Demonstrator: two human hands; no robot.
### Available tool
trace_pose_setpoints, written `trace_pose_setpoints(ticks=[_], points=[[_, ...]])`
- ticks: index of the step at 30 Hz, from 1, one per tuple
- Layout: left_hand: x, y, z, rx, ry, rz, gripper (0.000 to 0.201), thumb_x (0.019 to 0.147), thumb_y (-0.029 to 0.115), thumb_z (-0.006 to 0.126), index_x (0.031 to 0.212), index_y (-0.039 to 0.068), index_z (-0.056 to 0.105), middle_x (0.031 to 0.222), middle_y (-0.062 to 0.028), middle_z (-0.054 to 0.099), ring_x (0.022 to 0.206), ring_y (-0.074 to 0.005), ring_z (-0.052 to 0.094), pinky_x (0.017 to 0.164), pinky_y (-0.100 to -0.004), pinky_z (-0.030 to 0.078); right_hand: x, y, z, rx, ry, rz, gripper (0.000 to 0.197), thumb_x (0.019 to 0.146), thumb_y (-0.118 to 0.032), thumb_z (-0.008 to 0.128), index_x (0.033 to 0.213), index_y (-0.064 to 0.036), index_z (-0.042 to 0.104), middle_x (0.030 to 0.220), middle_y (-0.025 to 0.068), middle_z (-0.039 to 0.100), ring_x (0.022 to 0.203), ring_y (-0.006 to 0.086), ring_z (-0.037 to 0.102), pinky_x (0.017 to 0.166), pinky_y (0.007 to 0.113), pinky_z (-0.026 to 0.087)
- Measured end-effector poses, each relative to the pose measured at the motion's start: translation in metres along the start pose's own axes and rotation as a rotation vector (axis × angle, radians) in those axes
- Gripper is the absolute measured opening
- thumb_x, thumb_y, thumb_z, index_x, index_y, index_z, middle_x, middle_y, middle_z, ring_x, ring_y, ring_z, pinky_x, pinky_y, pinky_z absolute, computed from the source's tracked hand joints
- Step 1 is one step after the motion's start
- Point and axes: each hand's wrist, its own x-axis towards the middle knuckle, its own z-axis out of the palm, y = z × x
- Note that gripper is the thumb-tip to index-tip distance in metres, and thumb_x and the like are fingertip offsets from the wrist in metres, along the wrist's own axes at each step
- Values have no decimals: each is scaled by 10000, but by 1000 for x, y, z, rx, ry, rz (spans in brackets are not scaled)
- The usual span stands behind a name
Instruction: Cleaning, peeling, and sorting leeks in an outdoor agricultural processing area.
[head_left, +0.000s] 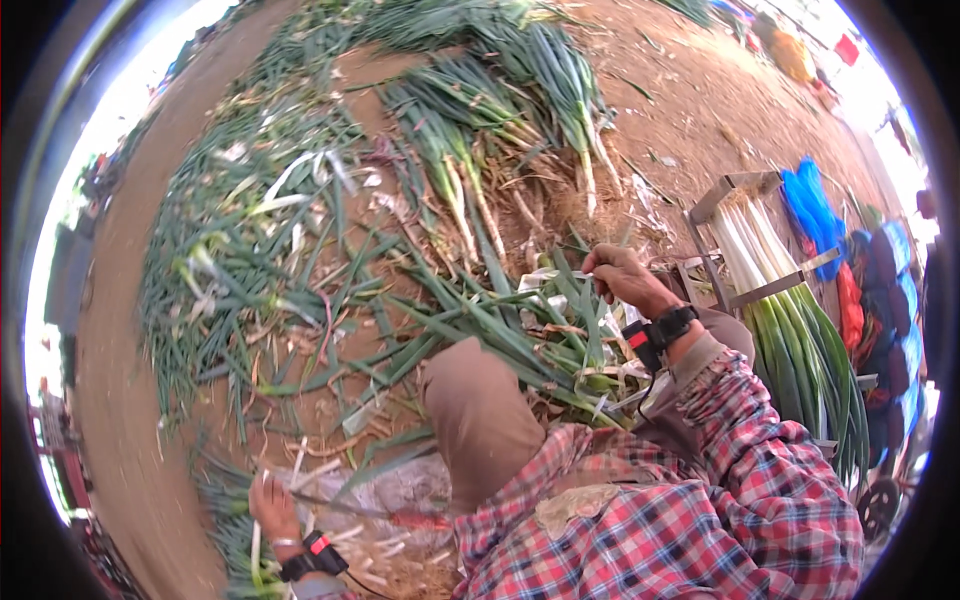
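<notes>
Ground (690, 85): brown dirt, littered with scraps, so I'd keep cleaned stalks off it.
Leaf heap (190, 300): big green mess sprawled down the left side.
Rooted onions (447, 165): long green ones lying beyond the knees, roots on, white ends toward the person. Handy, since you'd grab those ends first.
Racked onions (790, 335): clean white-and-green batch in the metal rack (785, 279) on the right. Imo line up the white ends and don't bend the greens.
Loose leaves (510, 335): piled around the knees; push them aside so they don't snag.
Plastic sheet (405, 485): crumpled, lower left, pale cut bits near it.
Right hand (630, 280): over the loose leaves, fingers curled, thumb near index. Can't tell if it's pinching one. Gentle tugs beat yanking, I reckon.
Left hand (272, 510): down by pale stalk bits, fingers bent; grip or not, can't tell.
</notes>
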Motion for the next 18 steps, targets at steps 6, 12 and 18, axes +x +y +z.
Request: trace_pose_setpoints(ticks=[6, 12, 18], points=[[41, -8, 311, 437, -497, -102, 303, 956, 199, 533, 1205, 27, 513, 988, -84, 644, 882, -173, 653, 715, -272, 545, 112, 82, 30, 74, 47, 150, 180, 896, -162, 540, 983, -10, 579, 732, 54, 619, 623, 140, 644, 516, 242, 473], [85, -84, 387, 547, -751, -369, 283, 976, 185, 486, 1195, 8, 512, 1010, -95, 652, 882, -182, 656, 758, -295, 540, 246, 148, 96, -312, 169, 11, 255, 841, -236, 553, 938, -13, 627, 851, 198, 672, 852, 335, 657, 777, 421, 504], [99, -123, 379, 664, -617, -483, 274, 976, 148, 463, 1195, -9, 510, 1008, -108, 650, 876, -188, 646, 768, -294, 520, 330, 181, 161, -514, 243, 108, 316, 831, -239, 565, 990, 34, 571, 966, 277, 636, 953, 423, 607, 853, 452, 485]])
